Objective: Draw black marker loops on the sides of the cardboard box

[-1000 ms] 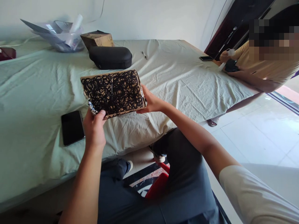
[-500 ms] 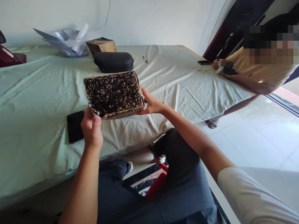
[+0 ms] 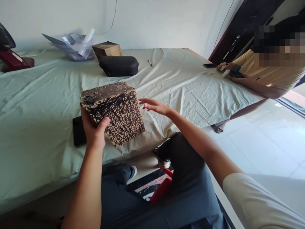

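Note:
A cardboard box (image 3: 124, 117) covered in black scribbled loops is held up over the cloth-covered table, tilted, with a worn, crumpled edge on its left. My left hand (image 3: 94, 130) grips the box by its left side, thumb on the patterned front face and fingers hidden behind. My right hand (image 3: 156, 106) is just off the box's right side, fingers stretched out and apart, holding nothing. Partly behind my left hand, a flat black object like a tablet or phone (image 3: 79, 132) lies on the cloth.
Beyond the box lie a black zip case (image 3: 119, 66), a smaller cardboard box (image 3: 108, 49), a clear plastic bowl of items (image 3: 78, 52) and a pen (image 3: 150, 63). A dark red device (image 3: 16, 62) stands far left. At right, another person (image 3: 269, 68) holds a dark object beside a phone (image 3: 209, 65).
The box has turned in my left hand, so a different side now faces me and its lower corner hangs down. My right hand has let go of it.

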`<state>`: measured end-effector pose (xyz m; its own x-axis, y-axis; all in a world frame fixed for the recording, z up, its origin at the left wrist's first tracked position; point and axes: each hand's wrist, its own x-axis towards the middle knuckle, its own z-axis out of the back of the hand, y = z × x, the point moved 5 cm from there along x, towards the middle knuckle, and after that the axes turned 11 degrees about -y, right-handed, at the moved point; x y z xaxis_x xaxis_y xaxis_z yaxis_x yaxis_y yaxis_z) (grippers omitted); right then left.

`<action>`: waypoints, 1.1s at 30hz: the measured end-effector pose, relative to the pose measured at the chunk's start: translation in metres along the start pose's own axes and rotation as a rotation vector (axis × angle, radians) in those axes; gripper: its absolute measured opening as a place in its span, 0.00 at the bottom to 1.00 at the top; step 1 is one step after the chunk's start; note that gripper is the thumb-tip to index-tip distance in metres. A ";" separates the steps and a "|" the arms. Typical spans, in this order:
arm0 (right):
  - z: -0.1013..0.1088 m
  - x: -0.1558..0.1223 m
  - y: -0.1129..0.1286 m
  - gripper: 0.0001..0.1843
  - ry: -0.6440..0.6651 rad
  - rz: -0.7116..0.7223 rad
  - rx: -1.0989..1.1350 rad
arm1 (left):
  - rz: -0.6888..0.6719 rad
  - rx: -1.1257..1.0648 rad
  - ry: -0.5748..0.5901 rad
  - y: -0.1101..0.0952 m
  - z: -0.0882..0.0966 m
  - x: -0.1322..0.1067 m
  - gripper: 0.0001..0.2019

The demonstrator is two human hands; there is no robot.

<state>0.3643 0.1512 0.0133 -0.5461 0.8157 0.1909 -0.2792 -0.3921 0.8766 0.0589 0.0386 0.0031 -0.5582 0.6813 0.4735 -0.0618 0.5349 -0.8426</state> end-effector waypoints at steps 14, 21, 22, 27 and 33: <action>0.024 0.009 -0.058 0.13 -0.199 -0.353 -0.816 | 0.073 0.036 -0.065 -0.004 0.004 0.002 0.46; 0.014 0.015 -0.050 0.14 -0.170 -0.266 -0.760 | 0.070 0.011 -0.083 -0.003 0.008 -0.001 0.42; 0.012 0.015 -0.048 0.14 -0.171 -0.255 -0.752 | 0.069 -0.002 -0.085 -0.004 0.007 -0.002 0.42; 0.003 0.017 -0.044 0.16 -0.176 -0.278 -0.742 | 0.084 -0.027 -0.132 -0.003 0.004 -0.004 0.42; 0.001 0.015 -0.040 0.17 -0.192 -0.329 -0.742 | 0.142 0.018 -0.106 -0.002 0.003 -0.006 0.39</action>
<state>0.3684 0.1798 -0.0185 -0.2199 0.9697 0.1067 -0.8857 -0.2443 0.3948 0.0602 0.0324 0.0013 -0.6463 0.6924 0.3207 0.0095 0.4276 -0.9039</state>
